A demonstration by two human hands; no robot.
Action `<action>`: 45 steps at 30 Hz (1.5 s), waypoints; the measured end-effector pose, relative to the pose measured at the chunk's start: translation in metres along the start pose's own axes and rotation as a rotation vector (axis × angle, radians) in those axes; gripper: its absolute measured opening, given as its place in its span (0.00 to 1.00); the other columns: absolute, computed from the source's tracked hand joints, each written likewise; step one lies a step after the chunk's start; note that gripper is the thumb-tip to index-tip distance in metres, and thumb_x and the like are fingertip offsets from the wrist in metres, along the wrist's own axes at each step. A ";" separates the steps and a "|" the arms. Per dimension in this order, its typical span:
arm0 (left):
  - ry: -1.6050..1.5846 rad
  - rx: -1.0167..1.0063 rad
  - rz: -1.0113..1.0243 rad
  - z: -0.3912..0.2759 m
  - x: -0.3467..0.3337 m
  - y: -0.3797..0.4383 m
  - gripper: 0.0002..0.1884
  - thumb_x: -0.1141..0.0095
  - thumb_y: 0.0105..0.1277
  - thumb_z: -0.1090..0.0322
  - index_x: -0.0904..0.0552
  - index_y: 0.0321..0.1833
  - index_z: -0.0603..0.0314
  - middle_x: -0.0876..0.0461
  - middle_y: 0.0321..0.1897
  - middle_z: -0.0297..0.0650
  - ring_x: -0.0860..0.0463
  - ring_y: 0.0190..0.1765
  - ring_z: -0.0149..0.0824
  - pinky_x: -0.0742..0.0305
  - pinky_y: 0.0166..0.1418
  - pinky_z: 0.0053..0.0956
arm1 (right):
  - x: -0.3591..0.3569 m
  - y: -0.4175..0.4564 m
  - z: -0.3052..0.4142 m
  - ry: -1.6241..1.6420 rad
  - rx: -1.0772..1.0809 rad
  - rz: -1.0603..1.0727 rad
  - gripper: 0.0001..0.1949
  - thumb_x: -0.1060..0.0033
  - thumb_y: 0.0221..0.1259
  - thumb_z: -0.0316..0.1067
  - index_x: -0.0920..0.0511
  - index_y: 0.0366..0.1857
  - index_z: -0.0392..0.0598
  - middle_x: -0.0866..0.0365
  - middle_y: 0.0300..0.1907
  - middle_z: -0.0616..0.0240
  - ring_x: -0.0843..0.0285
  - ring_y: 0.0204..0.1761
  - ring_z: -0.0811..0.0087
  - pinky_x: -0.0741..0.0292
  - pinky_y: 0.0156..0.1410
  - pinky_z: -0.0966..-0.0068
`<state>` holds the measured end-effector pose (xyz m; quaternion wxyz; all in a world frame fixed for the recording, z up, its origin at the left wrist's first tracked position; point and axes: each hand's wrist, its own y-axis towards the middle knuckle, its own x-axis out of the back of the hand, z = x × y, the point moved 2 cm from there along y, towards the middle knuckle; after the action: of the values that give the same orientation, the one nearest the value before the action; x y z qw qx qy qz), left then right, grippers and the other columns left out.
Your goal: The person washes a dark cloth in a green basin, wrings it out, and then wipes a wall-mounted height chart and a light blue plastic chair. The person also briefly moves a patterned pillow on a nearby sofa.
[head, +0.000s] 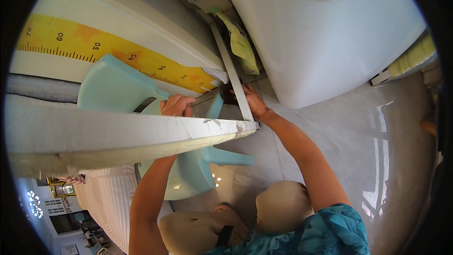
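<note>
A pale blue-green plastic child's chair stands beyond a long white board or post that crosses the view. My left hand rests on the chair, its fingers curled; the board hides part of that arm, and whether the hand grips the chair cannot be told. Low down at the right, my right hand reaches behind a thin white bar, its fingertips hidden near a dark object on the floor. Behind the bar lies a yellow-green plastic packet, with a whitish lump by its upper end.
A large smooth white fixture rises at the upper right. At the left, a yellow height-chart strip runs along a white surface. Glossy grey floor tiles lie to the right. A bed with a pinkish striped cover stands lower left.
</note>
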<state>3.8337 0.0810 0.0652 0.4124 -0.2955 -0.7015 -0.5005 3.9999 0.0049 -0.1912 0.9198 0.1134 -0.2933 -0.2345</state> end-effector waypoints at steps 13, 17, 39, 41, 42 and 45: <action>0.001 -0.003 0.028 0.000 0.005 -0.003 0.12 0.44 0.57 0.81 0.19 0.41 0.54 0.18 0.36 0.36 0.22 0.40 0.38 0.37 0.47 0.33 | -0.022 0.020 -0.018 -0.935 0.017 0.138 0.20 0.49 0.62 0.36 0.23 0.59 0.52 0.30 0.64 0.56 0.31 0.59 0.55 0.29 0.59 0.60; 0.042 -0.017 0.042 -0.005 0.000 0.004 0.08 0.43 0.59 0.74 0.19 0.40 0.54 0.19 0.36 0.36 0.22 0.41 0.39 0.36 0.49 0.34 | 0.005 0.009 -0.017 -1.027 -0.288 0.191 0.21 0.48 0.62 0.37 0.25 0.58 0.43 0.29 0.56 0.57 0.31 0.54 0.59 0.28 0.54 0.67; -0.062 -0.008 0.036 0.023 -0.011 -0.019 0.10 0.41 0.58 0.68 0.21 0.42 0.58 0.22 0.38 0.40 0.23 0.43 0.41 0.30 0.51 0.36 | 0.121 -0.107 0.122 -0.596 -0.332 0.400 0.08 0.41 0.59 0.36 0.19 0.36 0.44 0.16 0.39 0.55 0.16 0.42 0.55 0.19 0.43 0.61; 0.011 -0.044 0.051 0.005 -0.006 -0.002 0.09 0.42 0.58 0.69 0.20 0.42 0.56 0.21 0.37 0.38 0.22 0.43 0.40 0.33 0.50 0.35 | 0.094 -0.091 0.087 -0.688 -0.219 0.128 0.07 0.40 0.59 0.35 0.20 0.35 0.43 0.18 0.38 0.58 0.19 0.42 0.56 0.18 0.43 0.64; 0.053 -0.059 0.059 0.003 -0.003 0.000 0.09 0.42 0.58 0.70 0.20 0.42 0.55 0.20 0.37 0.37 0.22 0.42 0.40 0.34 0.49 0.35 | 0.087 -0.080 0.078 -0.756 -0.200 0.086 0.10 0.36 0.52 0.28 0.22 0.39 0.43 0.20 0.42 0.59 0.18 0.42 0.60 0.18 0.42 0.70; 0.075 -0.043 0.039 0.014 -0.005 -0.005 0.11 0.43 0.57 0.76 0.19 0.42 0.54 0.18 0.38 0.36 0.21 0.44 0.38 0.35 0.49 0.35 | 0.065 -0.055 0.052 -0.585 -0.327 -0.026 0.13 0.35 0.55 0.30 0.24 0.43 0.44 0.22 0.45 0.56 0.19 0.47 0.58 0.18 0.45 0.65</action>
<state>3.8278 0.0923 0.0566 0.4416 -0.2987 -0.6689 -0.5180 3.9960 -0.0787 -0.1372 0.7995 -0.1039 -0.5020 -0.3129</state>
